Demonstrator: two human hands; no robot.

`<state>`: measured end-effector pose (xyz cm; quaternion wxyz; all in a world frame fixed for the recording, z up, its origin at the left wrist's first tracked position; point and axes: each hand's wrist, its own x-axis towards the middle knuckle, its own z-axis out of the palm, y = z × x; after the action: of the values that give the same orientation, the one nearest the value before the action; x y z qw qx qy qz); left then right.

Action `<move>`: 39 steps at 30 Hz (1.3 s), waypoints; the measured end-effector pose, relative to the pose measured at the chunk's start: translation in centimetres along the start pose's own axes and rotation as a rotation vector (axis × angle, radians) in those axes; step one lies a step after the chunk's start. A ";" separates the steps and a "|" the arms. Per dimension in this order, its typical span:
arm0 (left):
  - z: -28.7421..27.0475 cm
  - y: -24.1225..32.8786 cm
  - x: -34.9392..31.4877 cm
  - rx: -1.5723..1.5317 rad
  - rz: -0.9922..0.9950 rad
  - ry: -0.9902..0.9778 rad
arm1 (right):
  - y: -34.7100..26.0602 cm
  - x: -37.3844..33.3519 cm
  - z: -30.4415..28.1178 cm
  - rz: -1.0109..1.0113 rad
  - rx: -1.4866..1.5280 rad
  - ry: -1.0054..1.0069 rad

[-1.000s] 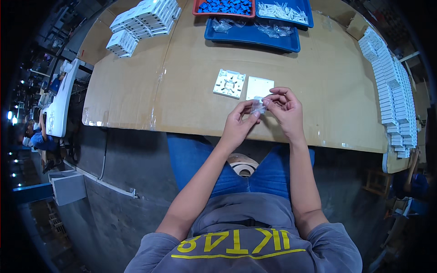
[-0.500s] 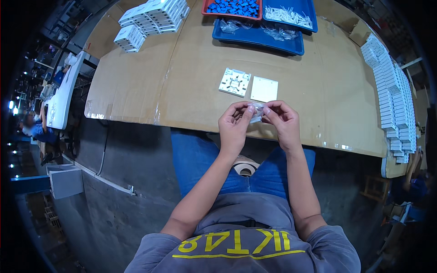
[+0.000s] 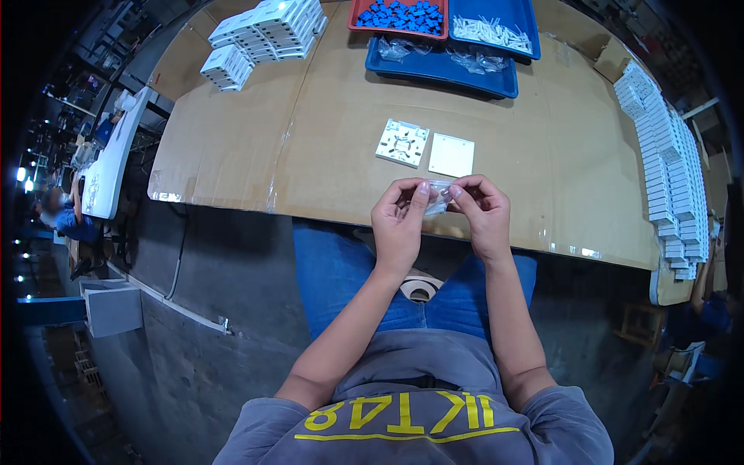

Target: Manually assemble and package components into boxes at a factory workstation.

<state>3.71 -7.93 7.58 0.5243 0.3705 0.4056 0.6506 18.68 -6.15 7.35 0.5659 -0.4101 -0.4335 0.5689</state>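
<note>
Between my two hands is a small clear plastic bag (image 3: 438,198), stretched at its upper edge. My left hand (image 3: 401,219) pinches one corner between thumb and finger, and my right hand (image 3: 485,213) pinches the opposite one. Something small and pale seems to lie inside the bag, too small to make out. Just beyond my fingers, a white square plastic tray (image 3: 402,142) with slots and a round pattern in its middle lies on the table. Close to its right side is a flat white square cover (image 3: 451,155).
A cardboard-topped table (image 3: 325,147) spans the front. At its back stand a red bin of blue pieces (image 3: 359,23), a blue bin of white sticks (image 3: 496,50) and a blue tray with clear bags (image 3: 442,81). White boxes are stacked left (image 3: 267,35) and right (image 3: 670,167).
The bag's upper edge looks more spread between my fingers, and more of the bag shows below. My hands stay nearly in place; the view has shifted slightly.
</note>
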 end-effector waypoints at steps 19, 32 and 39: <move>1.0 0.1 -1.3 -0.052 -0.018 0.060 | 0.4 -0.6 0.2 -0.073 0.024 -0.018; 1.0 1.0 -1.4 0.033 0.008 -0.070 | -0.3 -0.7 0.0 -0.101 0.015 -0.129; 0.6 0.9 -1.3 0.092 0.017 -0.127 | -0.7 -0.8 -0.2 -0.088 -0.007 -0.156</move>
<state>4.14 -9.27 8.59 0.5257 0.4384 0.3978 0.6109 19.13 -7.00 7.93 0.5535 -0.3469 -0.4959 0.5723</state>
